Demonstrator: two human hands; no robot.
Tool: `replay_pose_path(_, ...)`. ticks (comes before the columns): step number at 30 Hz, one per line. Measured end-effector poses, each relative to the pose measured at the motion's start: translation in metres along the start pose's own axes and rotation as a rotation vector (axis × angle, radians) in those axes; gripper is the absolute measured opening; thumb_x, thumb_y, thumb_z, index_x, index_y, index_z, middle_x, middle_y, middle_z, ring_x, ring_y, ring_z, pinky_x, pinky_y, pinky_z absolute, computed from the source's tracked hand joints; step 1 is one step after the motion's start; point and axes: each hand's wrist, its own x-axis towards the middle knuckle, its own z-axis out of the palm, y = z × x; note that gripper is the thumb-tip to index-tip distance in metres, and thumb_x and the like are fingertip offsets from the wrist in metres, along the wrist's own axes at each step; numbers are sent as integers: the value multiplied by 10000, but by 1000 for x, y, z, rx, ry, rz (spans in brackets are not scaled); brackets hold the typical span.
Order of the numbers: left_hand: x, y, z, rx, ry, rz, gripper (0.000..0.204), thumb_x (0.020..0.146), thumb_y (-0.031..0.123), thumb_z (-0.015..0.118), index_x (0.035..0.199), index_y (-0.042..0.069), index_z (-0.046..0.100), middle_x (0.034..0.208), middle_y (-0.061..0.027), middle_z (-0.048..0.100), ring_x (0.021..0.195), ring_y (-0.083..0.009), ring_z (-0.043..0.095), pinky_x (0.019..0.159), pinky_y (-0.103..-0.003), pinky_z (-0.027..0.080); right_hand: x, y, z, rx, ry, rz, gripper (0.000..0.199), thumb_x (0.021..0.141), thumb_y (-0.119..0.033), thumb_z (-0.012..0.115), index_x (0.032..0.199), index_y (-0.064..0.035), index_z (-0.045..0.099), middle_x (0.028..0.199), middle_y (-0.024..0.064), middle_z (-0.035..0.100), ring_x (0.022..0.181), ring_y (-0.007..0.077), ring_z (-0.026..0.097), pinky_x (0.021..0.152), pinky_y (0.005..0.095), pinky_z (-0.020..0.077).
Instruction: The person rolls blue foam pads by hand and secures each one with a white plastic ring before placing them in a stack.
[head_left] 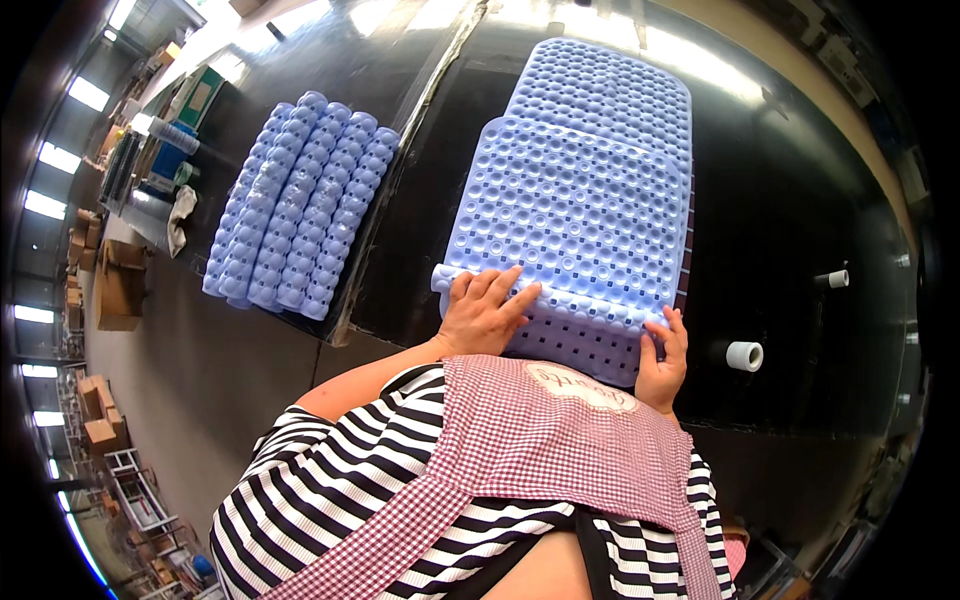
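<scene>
Left hand (484, 312) lies flat, fingers spread, on the rolled near edge of the blue rubber mat (580, 200); right hand (662, 362) pinches that edge. The springy roll may unroll (little pressing it) on the black table (800, 200).

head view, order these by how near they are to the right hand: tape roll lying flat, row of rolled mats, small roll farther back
1. Tape roll, just right of the right hand.
2. Small roll, farther right and back.
3. Row of rolled mats, far across on the left.
</scene>
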Motion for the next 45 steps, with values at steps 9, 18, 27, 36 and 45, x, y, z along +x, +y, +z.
replay_pose_path(9,32,4,5,-20,-177,-108,858,929,636,601,1572,107,396,1657,-205,286,1528,-400,249,1185,-655,83,13,-17,-3,-424,-101,-99,482,933,-98,675,1405,-61,587,1582,179,451,1542,369,293,1260,526,167)
replay_pose_path(18,172,-44,28,22,192,35,508,938,434,671,1349,137,638,1495,-201,510,1471,-405,366,1188,-628,250,102,-41,75,-656,-373,-368,515,940,-360,690,1420,-193,608,1614,174,395,1536,398,264,1238,627,114)
replay_pose_path(27,161,-36,54,52,202,156,661,862,336,757,1460,149,546,1375,-106,563,1303,-303,506,1094,-486,365,203,-7,109,-740,-130,-470,445,993,-414,599,1347,-150,652,1513,209,479,1428,384,421,1181,574,301)
replay_pose_path(36,213,-41,23,9,-262,72,719,830,407,793,1449,136,549,1342,-138,547,1268,-340,509,1035,-474,425,191,-19,105,-637,-192,-567,414,796,-191,749,1192,-98,674,1117,99,687,1119,314,611,998,466,418)
replay_pose_path(45,78,14,5,-115,-304,66,647,751,305,814,1310,82,575,1220,-144,589,1118,-346,574,956,-477,441,55,-46,56,-593,-437,-532,559,780,-202,731,1313,-64,630,1218,111,638,1157,304,574,1007,461,405)
